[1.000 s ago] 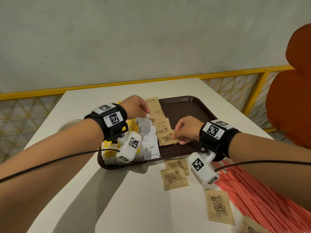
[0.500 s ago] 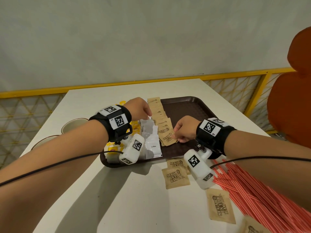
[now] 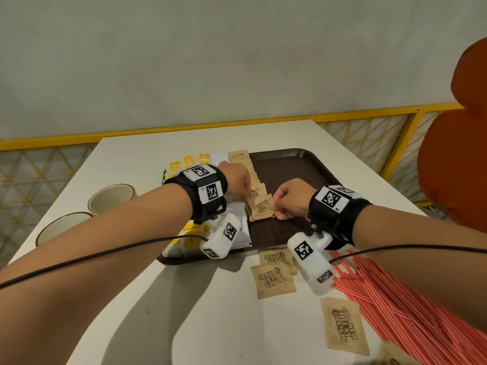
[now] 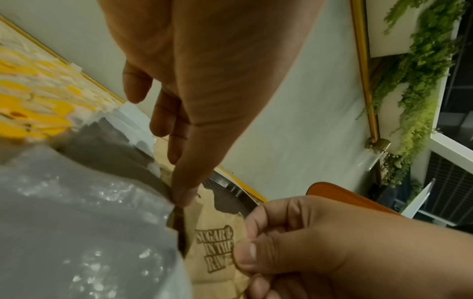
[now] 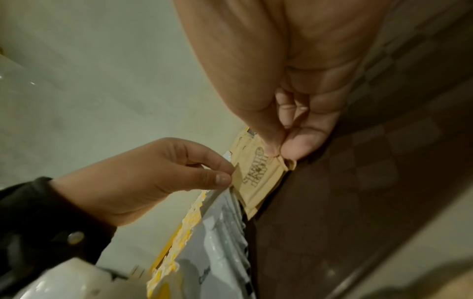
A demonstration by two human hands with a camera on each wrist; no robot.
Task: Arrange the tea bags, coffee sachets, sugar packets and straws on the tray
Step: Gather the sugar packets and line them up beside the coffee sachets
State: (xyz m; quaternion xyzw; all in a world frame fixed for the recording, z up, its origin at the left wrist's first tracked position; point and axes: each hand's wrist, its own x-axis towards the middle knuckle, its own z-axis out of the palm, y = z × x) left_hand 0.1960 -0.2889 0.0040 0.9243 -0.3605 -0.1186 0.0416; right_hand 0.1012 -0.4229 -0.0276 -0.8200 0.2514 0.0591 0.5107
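Both hands are working over the brown tray (image 3: 295, 169) on the white table (image 3: 210, 312). The right hand (image 3: 291, 198) is pinching the near right corner of the front brown sugar packet (image 3: 261, 208) between thumb and curled forefinger, the other fingers folded into the palm. The left hand (image 3: 235, 180) is nipping the far left edge of the same packet with its thumb and forefinger tips, the remaining fingers hanging loosely behind. The packet is lying at the near end of a row of brown sugar packets (image 3: 243, 164) running away beyond the left fingertips. Just left of the fingers, white coffee sachets (image 3: 238, 227) are overlapping in their own row, and further left yellow tea bags (image 3: 184, 164) are lying along the tray's edge. Nearer than the right hand, off the tray, three loose sugar packets (image 3: 274, 281) are lying on the table, and red-and-white striped straws (image 3: 395, 312) are spreading beneath the right forearm. Well left of the left wrist two cream cups (image 3: 113, 197) are standing on the table.
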